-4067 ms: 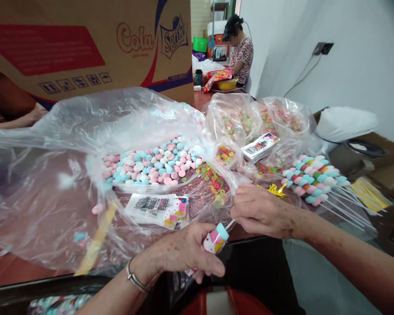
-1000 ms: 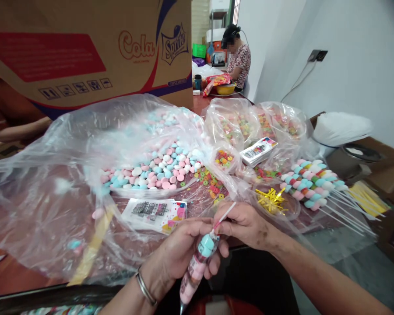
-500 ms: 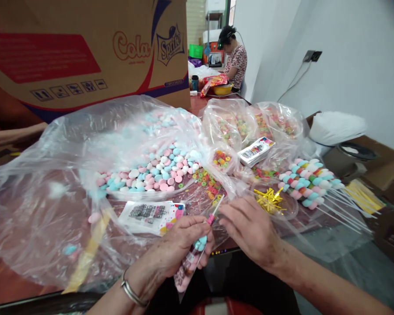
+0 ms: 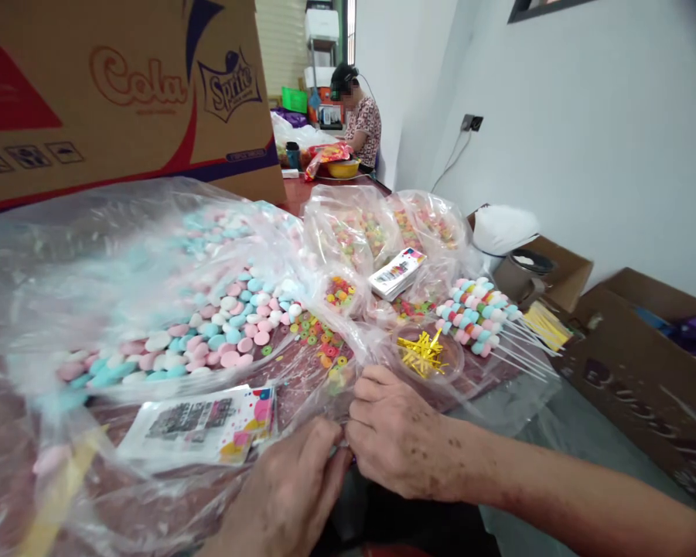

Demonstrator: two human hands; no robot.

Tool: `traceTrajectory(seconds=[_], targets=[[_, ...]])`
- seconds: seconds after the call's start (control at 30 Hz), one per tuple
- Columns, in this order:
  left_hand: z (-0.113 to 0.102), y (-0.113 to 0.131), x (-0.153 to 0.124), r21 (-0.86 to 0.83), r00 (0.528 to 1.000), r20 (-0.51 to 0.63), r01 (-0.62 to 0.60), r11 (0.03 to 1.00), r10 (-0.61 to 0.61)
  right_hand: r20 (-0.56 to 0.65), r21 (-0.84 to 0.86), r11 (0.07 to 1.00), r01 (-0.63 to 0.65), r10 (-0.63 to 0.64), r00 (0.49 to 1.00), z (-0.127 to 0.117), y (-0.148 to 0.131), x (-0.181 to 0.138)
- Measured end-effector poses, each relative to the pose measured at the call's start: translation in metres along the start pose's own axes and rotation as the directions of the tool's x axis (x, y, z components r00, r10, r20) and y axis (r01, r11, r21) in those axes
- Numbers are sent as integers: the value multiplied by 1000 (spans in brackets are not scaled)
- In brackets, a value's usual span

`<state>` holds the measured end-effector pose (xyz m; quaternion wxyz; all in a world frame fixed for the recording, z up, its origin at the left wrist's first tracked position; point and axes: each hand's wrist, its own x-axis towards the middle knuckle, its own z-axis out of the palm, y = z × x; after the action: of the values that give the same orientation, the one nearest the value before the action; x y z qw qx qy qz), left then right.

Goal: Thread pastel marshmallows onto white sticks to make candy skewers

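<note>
My left hand (image 4: 293,483) and my right hand (image 4: 397,437) meet knuckle to knuckle at the table's front edge, fingers closed. A bagged candy skewer seen in my left hand a moment ago is now mostly hidden behind the fingers. What my right fingers pinch is hidden. Left of them lies a stack of printed bags (image 4: 194,425). Just beyond my right hand are gold twist ties (image 4: 422,352) in a round clear dish. Finished candy skewers (image 4: 479,313) with white sticks lie to the right.
Pink, white and blue candies (image 4: 226,329) spill from a big clear plastic bag (image 4: 127,209). Small gummy rings (image 4: 322,340) lie beside them. More printed cards (image 4: 397,272) rest on gummy bags. A large carton (image 4: 121,147) stands behind; another person (image 4: 363,120) sits at the back.
My right hand has come in against my left hand, its fingers now closed. The bagged skewer has gone mostly out of sight. The whole view has swung right.
</note>
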<state>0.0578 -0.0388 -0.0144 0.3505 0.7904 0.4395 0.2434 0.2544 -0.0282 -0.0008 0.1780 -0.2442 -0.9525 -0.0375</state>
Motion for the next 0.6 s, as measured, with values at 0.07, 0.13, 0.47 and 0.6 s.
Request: traceTrajectory(seconds=[0.07, 0.13, 0.47, 0.6], targets=[[1, 1, 0, 66, 993, -59, -102, 993, 106, -45, 15, 999, -34, 35, 998, -5, 4, -2], [-1, 6, 0, 39, 989, -132, -58, 998, 63, -131, 20, 997, -76, 78, 988, -13, 17, -10], [-5, 22, 0, -577, 850, -8, 427, 696, -527, 253, -487, 814, -317, 478, 841, -28, 113, -75], [-2, 21, 0, -639, 823, 79, 475, 605, -563, 281, -488, 825, -284, 457, 844, -20, 113, -75]])
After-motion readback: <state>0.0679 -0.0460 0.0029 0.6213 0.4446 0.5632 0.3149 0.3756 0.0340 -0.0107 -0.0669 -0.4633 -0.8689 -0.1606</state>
